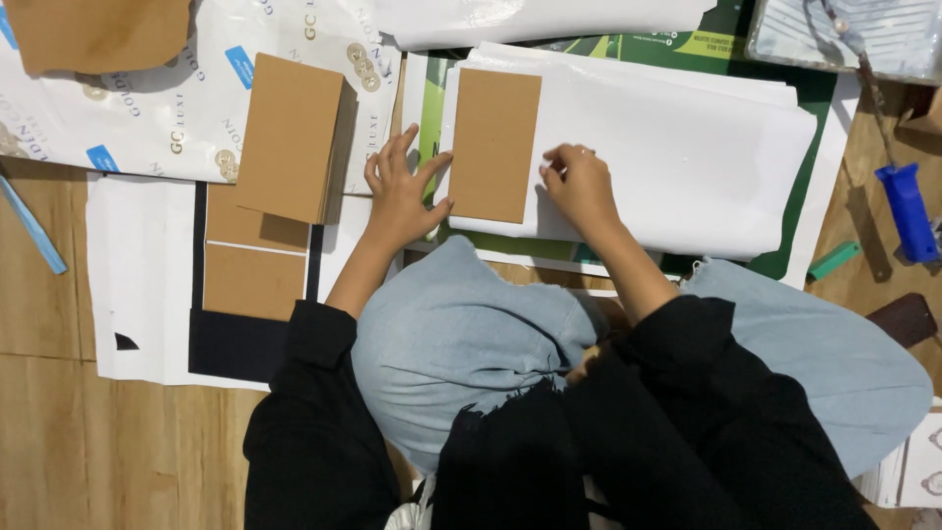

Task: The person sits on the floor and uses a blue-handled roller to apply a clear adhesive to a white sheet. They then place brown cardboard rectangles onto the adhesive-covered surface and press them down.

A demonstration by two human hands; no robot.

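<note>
From the head view, a brown cardboard piece (495,145) lies flat on white paper (687,147). The left hand (400,191) rests spread open at its left edge. The right hand (579,182), fingers curled together, touches its right edge. A stack of cardboard pieces (289,137) sits further left.

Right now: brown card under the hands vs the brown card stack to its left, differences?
The single brown card lies flat on white paper, with the left hand and right hand at its edges. The card stack is several cards thick, slightly tilted, untouched, resting on printed wrapping. Both are tan and rectangular.
</note>
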